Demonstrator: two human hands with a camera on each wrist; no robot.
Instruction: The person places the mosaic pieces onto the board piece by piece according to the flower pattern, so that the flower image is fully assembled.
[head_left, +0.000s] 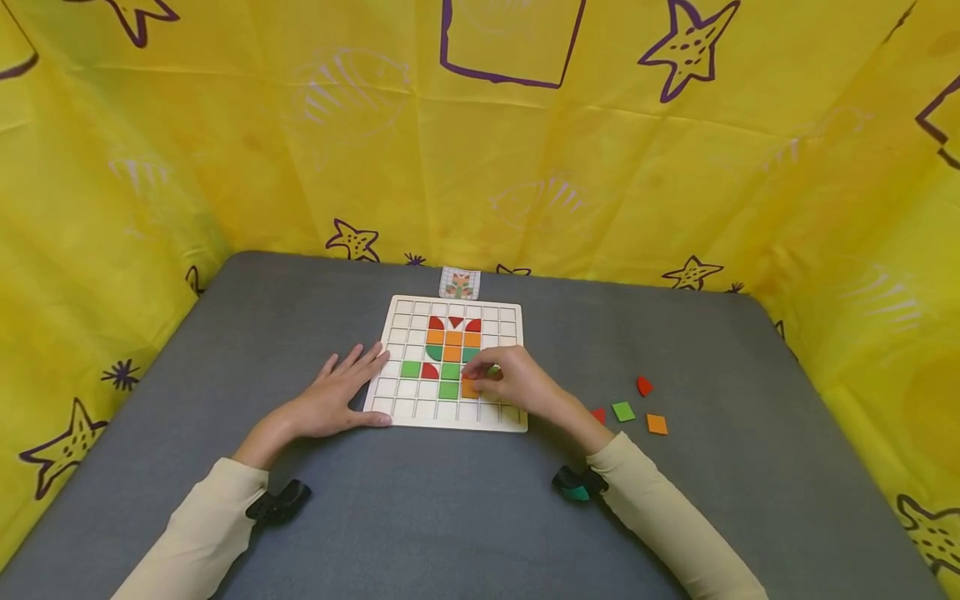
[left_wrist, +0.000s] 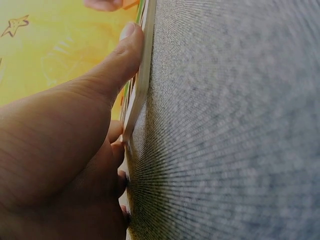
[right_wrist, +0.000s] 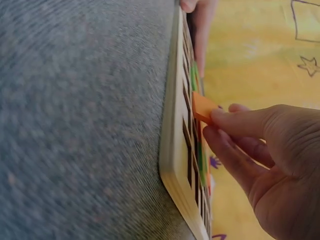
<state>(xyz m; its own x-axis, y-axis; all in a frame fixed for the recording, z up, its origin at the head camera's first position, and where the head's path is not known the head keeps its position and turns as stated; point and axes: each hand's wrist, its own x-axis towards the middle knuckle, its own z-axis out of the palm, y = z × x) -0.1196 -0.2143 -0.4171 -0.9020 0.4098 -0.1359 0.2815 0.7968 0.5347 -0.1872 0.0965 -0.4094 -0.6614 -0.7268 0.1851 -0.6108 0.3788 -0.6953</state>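
A pale wooden grid board (head_left: 405, 410) lies on the table, with red, orange and green tiles set in its cells. My right hand (head_left: 517, 382) pinches an orange square tile (head_left: 469, 388) over the lower middle of the board, beside a light green square (head_left: 448, 389). In the right wrist view that orange tile (right_wrist: 203, 107) is tilted between thumb and fingers, against the board's face. My left hand (head_left: 333, 400) rests at the board's left side, fingers spread, its thumb (left_wrist: 127, 50) on the front edge and its fingertips along the left edge.
Right of the board lie loose tiles: a red piece (head_left: 645, 386), a green square (head_left: 623, 412), an orange square (head_left: 657, 425), and another red piece (head_left: 598, 415) partly behind the right forearm. A small pattern card (head_left: 460, 283) sits behind the board. Yellow cloth (head_left: 480, 150) surrounds the grey table.
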